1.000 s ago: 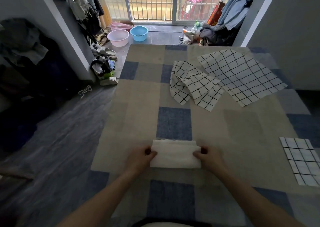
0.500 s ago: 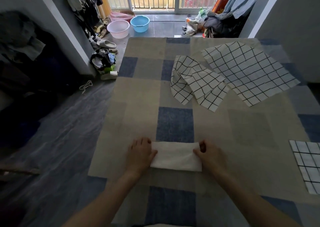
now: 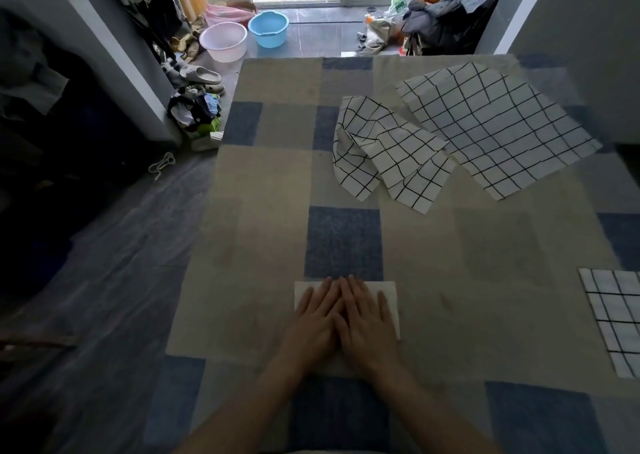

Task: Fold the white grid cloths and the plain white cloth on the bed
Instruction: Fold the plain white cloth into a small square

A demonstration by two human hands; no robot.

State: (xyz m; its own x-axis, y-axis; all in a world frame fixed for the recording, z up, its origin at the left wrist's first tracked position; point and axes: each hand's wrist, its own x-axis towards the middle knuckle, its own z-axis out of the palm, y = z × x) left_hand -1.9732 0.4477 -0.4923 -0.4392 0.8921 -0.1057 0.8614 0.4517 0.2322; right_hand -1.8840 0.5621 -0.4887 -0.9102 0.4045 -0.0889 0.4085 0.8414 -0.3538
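The plain white cloth (image 3: 390, 296) lies folded into a small rectangle near the bed's front edge. My left hand (image 3: 313, 318) and my right hand (image 3: 369, 322) rest flat on top of it, side by side, fingers stretched out and touching at the middle. A crumpled white grid cloth (image 3: 384, 149) lies further back at the centre. A larger white grid cloth (image 3: 498, 124) is spread flat behind it to the right. A folded grid cloth (image 3: 614, 318) sits at the right edge of the view, partly cut off.
The bed (image 3: 263, 232) has a beige and blue patchwork cover. Grey floor runs along its left side, with slippers (image 3: 201, 74), a clothes pile (image 3: 195, 111), a white basin (image 3: 225, 40) and a blue basin (image 3: 268, 28) beyond. A grey wall stands at right.
My hands left the two short ends of the white cloth and came together on top of it, palms down. The cloth now looks smaller and squarer.
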